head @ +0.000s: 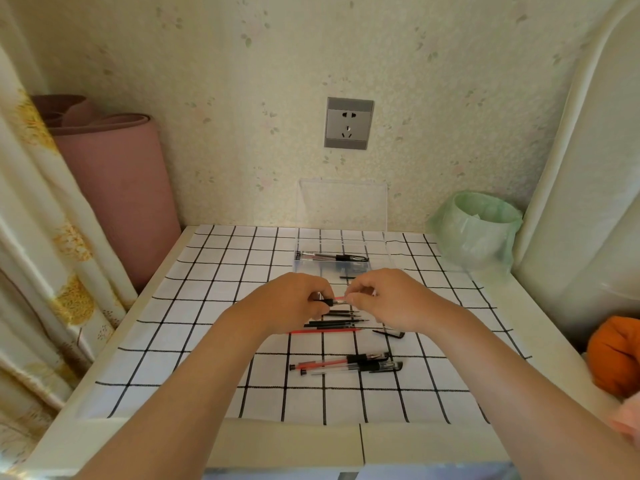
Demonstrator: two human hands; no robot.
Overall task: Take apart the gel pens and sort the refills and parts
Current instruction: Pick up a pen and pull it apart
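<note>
From my remote seat I look first at the clear plastic box (311,266) standing at the back of the black-and-white checked cloth (214,341). Its see-through lid (343,206) stands upright against the wallpaper, and gel pens with black caps (332,257) lie lengthwise inside; I cannot tell how many. To the right a round bin lined with a pale green plastic bag (478,230) holds something pale that I cannot make out. The pen being worked on, a gel pen with a red refill and a black grip (334,301), is held level above the middle of the cloth, just in front of the box. The left hand (291,303) has its fingers curled tight around the black grip end, while the right hand (384,299) pinches the other end between thumb and fingertips. Only a short stretch of red and black shows between the two hands. Under them loose thin black refills (341,320) lie side by side, with one loose red refill (325,330) nearest me and a black pen cap (388,333) just to their right. Nearer still, two whole capped gel pens (346,363) lie together on the cloth.
</note>
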